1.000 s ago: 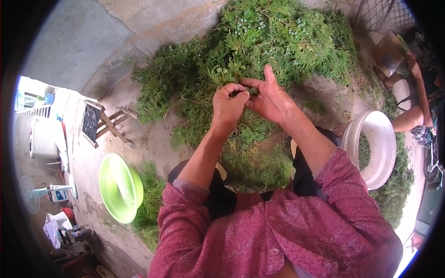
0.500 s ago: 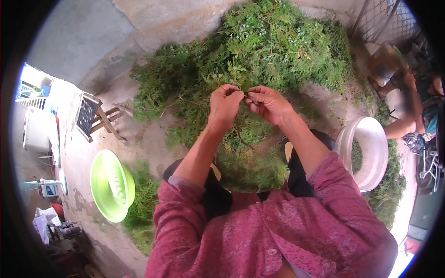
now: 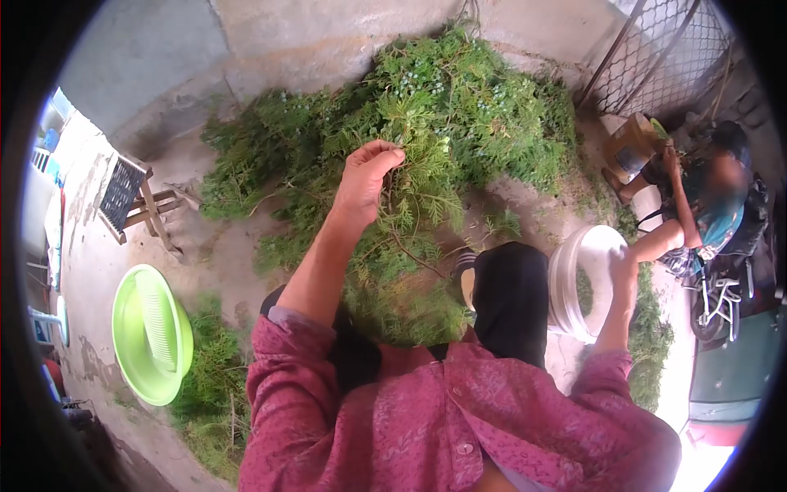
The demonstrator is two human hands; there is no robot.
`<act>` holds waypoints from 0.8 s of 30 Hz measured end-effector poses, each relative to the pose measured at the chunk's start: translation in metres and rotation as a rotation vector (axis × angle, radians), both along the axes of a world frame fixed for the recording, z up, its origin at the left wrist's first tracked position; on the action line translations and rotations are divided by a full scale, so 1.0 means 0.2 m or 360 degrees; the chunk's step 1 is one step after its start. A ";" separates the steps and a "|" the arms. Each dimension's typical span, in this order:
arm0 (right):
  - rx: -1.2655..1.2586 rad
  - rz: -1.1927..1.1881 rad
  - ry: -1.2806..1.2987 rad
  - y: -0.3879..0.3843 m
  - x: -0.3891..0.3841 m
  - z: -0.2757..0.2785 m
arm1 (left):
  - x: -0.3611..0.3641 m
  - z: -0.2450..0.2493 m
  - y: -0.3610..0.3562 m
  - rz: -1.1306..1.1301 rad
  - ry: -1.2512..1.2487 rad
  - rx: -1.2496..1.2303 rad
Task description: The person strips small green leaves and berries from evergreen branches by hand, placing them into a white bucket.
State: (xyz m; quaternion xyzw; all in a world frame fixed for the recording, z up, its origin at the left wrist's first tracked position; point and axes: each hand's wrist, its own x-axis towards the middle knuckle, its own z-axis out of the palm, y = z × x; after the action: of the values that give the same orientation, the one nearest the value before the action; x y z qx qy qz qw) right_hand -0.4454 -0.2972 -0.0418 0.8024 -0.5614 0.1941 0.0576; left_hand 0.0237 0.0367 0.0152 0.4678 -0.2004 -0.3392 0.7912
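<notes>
Out in front of me, my left hand (image 3: 369, 179) has its thumb and fingers pinched on a green sprig (image 3: 422, 168), just before the large pile of leafy branches (image 3: 492, 107). My right hand (image 3: 627, 261) reaches to the rim of the white bucket (image 3: 566, 283) at my right; its fingers are hidden at the bucket's opening, so what it holds, if anything, does not show. More cut greenery lies between my feet.
A green basin (image 3: 131, 336) lies at the left beside more greenery (image 3: 209, 369). Behind it stands a wooden folding stool (image 3: 147, 205). At the right a person (image 3: 713, 197) sits near a brown bucket (image 3: 630, 148) and a wire mesh gate (image 3: 656, 57).
My right hand has left my left hand and moved right and down to the white bucket. My left hand has stayed up front. The view has shifted, and more of the seated person shows.
</notes>
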 end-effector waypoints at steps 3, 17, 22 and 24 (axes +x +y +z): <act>-0.0045 0.0106 0.0019 0.27 0.18 0.16 | 0.00 0.03 -0.02 -0.0036 0.0018 -0.0099; 0.2111 0.1545 -0.0545 1.07 1.76 0.38 | 0.02 0.11 0.00 0.0010 -0.0352 -0.0226; 0.2120 0.1844 -0.0890 1.18 1.87 0.45 | 0.01 0.13 0.04 -0.0108 -0.0475 0.0054; 0.2045 0.1754 -0.0716 1.14 1.88 0.42 | 0.00 0.13 0.03 -0.0150 -0.0408 0.0037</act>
State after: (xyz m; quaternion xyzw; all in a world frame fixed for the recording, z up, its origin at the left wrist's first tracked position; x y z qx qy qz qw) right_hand -0.0688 -0.0685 0.0418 0.7793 -0.0925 -0.0059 -0.6197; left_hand 0.0241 0.0432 0.0407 0.5065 -0.3176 -0.3159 0.7367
